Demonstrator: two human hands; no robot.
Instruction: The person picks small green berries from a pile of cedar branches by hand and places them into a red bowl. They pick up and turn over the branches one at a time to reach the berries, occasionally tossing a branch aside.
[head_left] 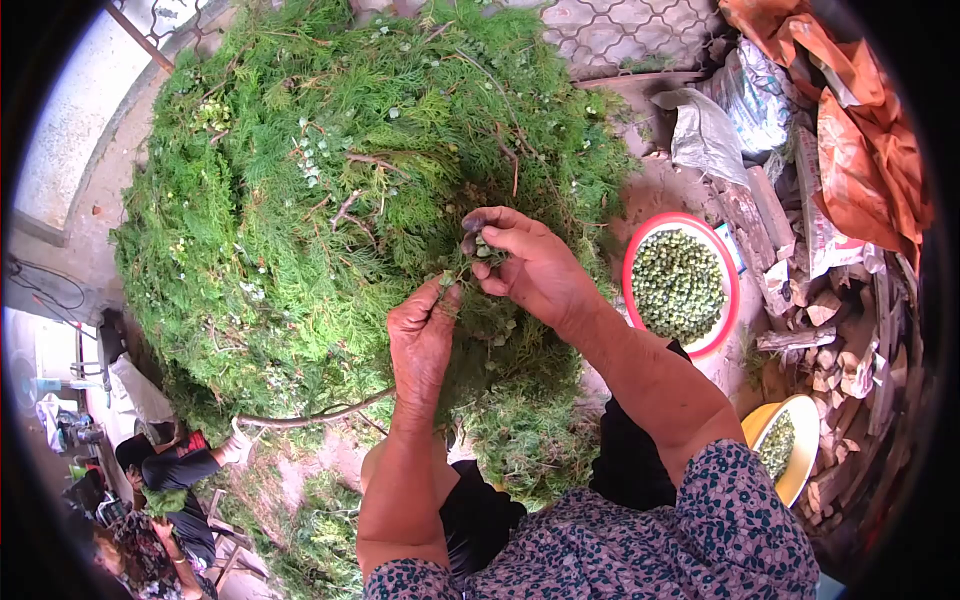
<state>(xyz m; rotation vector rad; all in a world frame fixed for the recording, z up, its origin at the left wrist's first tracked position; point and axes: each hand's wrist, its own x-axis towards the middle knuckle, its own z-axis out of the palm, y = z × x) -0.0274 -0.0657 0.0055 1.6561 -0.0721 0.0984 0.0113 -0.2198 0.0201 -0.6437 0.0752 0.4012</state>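
Observation:
A large heap of green conifer branches [290, 200] fills the ground in front of me. Over its near edge, my left hand [425, 330] pinches a small green conifer sprig [447, 283] between thumb and fingers. Close by on the right, my right hand [535, 265] has its fingers curled around small green cones [484, 247] at the sprig's other end; the fingertips look dark. To the right of that hand stands a red-rimmed basin [735, 285], its inside filled with many small green cones [680, 285].
A yellow basin [806, 450] with more cones sits at the lower right beside stacked firewood [825, 375]. An orange sack [860, 150] and a pale plastic bag [750, 100] lie at the upper right. Other people [180, 490] sit at the lower left, near a long bare branch [310, 417].

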